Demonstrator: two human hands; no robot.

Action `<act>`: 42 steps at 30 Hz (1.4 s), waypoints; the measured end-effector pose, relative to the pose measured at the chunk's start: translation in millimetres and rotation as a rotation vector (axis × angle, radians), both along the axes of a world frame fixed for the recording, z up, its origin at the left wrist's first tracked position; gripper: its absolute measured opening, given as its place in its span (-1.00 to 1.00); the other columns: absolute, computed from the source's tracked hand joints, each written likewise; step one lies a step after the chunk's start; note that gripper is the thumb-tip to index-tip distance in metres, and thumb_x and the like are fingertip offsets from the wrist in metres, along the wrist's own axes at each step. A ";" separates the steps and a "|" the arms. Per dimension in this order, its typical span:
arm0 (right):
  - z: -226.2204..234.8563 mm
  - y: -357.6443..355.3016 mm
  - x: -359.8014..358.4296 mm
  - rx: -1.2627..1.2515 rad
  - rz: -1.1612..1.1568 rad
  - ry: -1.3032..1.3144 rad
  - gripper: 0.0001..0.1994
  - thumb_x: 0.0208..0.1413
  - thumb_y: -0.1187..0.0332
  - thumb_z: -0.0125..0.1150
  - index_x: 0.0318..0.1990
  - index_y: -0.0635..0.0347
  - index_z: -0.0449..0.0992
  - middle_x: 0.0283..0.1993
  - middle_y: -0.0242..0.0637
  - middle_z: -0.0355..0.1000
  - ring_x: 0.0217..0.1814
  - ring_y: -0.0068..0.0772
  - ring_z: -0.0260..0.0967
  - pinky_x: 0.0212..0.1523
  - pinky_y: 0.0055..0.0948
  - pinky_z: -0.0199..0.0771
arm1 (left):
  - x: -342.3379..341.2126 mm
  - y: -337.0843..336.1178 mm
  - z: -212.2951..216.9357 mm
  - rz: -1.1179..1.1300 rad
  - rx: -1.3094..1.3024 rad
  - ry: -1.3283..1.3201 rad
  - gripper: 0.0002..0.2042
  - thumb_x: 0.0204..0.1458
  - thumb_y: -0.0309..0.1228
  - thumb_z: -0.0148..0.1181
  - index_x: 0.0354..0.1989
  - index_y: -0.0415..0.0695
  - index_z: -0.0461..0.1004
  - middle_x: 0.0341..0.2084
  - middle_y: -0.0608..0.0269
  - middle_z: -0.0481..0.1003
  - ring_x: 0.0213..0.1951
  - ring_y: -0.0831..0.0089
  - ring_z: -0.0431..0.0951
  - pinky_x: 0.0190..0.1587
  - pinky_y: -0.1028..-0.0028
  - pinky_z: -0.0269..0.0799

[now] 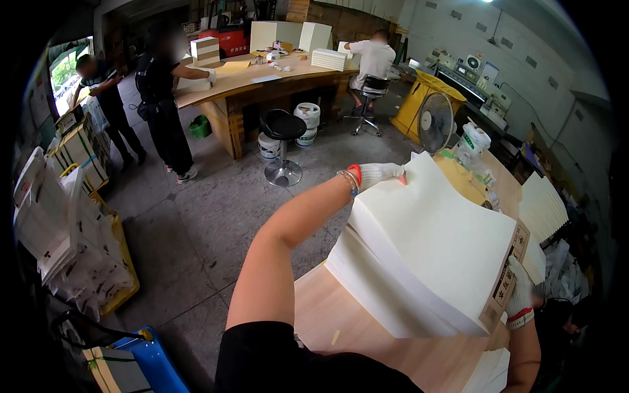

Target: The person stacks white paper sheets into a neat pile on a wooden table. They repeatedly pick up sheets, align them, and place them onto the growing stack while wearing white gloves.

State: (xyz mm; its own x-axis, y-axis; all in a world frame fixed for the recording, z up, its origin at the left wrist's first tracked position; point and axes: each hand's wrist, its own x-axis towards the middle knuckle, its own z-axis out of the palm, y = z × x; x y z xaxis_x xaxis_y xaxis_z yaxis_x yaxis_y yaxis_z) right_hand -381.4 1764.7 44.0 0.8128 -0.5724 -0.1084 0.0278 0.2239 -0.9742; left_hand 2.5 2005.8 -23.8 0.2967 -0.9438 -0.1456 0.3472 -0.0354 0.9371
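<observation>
A thick stack of large white paper sheets (432, 229) lies on the light wooden table in front of me, its upper part bowed and fanned into layers at the near left side. My left hand (383, 175), in a white glove with bare fingertips, is closed on the far left corner of the top sheets. At the right edge of the stack my right hand (521, 291), also gloved, grips beside a brown printed strip (508, 278); some of its fingers are hidden.
Wooden tabletop (341, 308) extends under the stack. More paper piles (542, 206) stand at the right. Beyond are a floor fan (435, 122), a black stool (283, 128) and a long workbench (229, 82) with several people around it. A loaded cart (121, 262) stands left, a blue trolley (154, 360) near left.
</observation>
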 end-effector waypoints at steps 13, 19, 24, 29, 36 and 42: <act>-40.5 -12.9 2.1 0.033 -0.057 -0.008 -0.68 0.16 0.29 0.12 0.03 0.22 0.40 -0.19 -0.30 0.50 -0.25 -0.49 0.52 -0.28 -0.55 0.59 | 5.0 2.8 -28.9 0.030 -0.005 -0.132 -0.75 0.11 -0.17 0.11 -0.20 -0.05 0.52 -0.25 0.33 0.49 -0.19 0.56 0.48 -0.05 0.46 0.40; -88.9 -45.4 -8.0 0.242 -0.116 0.156 -0.56 0.11 0.03 0.19 0.04 0.09 0.41 -0.16 -0.42 0.45 -0.17 -0.56 0.43 -0.20 -0.50 0.53 | -11.9 37.7 -16.6 0.132 -0.184 -1.190 -0.65 0.18 -0.18 0.01 0.03 -0.08 0.48 -0.08 0.23 0.50 -0.04 0.40 0.46 0.09 0.43 0.32; -73.7 -7.0 7.0 0.108 -0.012 -0.084 -0.68 0.20 0.19 0.10 0.02 0.14 0.46 -0.07 -0.34 0.50 -0.08 -0.53 0.48 -0.09 -0.45 0.53 | -4.0 93.3 -34.4 0.201 -0.095 0.068 -0.40 0.16 0.02 -0.01 0.16 -0.27 0.31 0.09 0.09 0.42 0.14 0.30 0.38 0.21 0.35 0.22; -64.4 -0.3 4.7 0.213 -0.059 -0.049 -0.53 0.06 0.18 0.29 0.09 0.17 0.40 -0.01 -0.25 0.47 -0.04 -0.40 0.47 -0.03 -0.37 0.53 | -44.4 99.5 -43.1 0.314 0.001 0.086 -0.49 0.10 -0.24 0.12 0.15 -0.27 0.25 0.05 0.10 0.43 0.09 0.26 0.44 0.13 0.32 0.35; -73.0 -8.1 6.0 0.251 0.007 -0.119 -0.50 0.01 0.15 0.33 0.07 0.17 0.38 -0.04 -0.25 0.47 -0.04 -0.34 0.47 -0.01 -0.21 0.53 | -38.7 97.4 -49.7 0.292 -0.064 0.020 -0.52 0.08 -0.27 0.07 0.12 -0.30 0.27 0.04 0.07 0.42 0.09 0.27 0.44 0.14 0.32 0.35; -72.8 -6.6 7.8 0.256 -0.021 -0.106 -0.53 0.02 0.16 0.32 0.07 0.09 0.37 -0.07 -0.25 0.45 -0.07 -0.28 0.47 -0.03 -0.12 0.53 | -37.2 97.3 -52.3 0.279 -0.060 0.002 -0.49 0.07 -0.23 0.07 0.14 -0.28 0.27 0.05 0.09 0.43 0.08 0.29 0.44 0.14 0.34 0.35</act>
State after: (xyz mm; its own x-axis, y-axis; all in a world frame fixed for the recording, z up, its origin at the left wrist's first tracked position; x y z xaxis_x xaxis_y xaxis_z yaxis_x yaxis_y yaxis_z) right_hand -373.6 1758.1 -28.7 0.8157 -0.5541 -0.1663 0.1340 0.4606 -0.8774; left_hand -34.7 2103.0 -76.1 0.5464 -0.8325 -0.0923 0.3374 0.1179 0.9340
